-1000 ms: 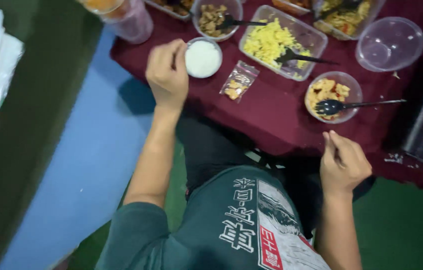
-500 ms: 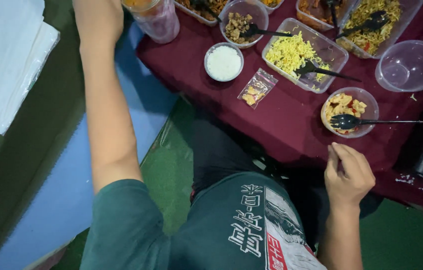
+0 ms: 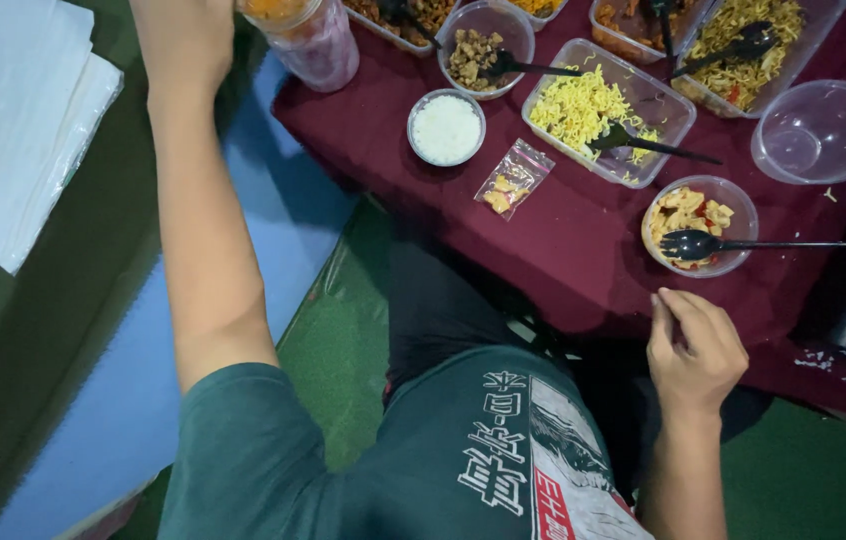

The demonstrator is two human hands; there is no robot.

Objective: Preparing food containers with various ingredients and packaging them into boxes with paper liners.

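Note:
My left hand (image 3: 188,40) reaches to the top left and is partly cut off by the frame edge. It is right beside a clear jar (image 3: 315,42) with pink and orange contents; whether it holds anything is hidden. My right hand (image 3: 698,350) hovers at the near edge of the maroon table (image 3: 583,270) with its fingers curled and nothing visible in them. Just beyond it is a round bowl of yellow food (image 3: 688,210) with a black spoon (image 3: 733,243) resting in it. A small tub of white rice (image 3: 446,128) and a small clear bag of snack pieces (image 3: 513,178) lie further left.
A rectangular tub of yellow noodles (image 3: 583,100) with a black spoon, a bowl of brown pieces (image 3: 478,45) and an empty clear bowl (image 3: 821,130) stand on the table. Further food tubs line the far edge. White sheets (image 3: 13,120) lie left, a blue mat (image 3: 93,400) below.
My left hand has moved from beside the rice tub up and left to the jar at the frame's top edge. My right hand has stayed at the table edge.

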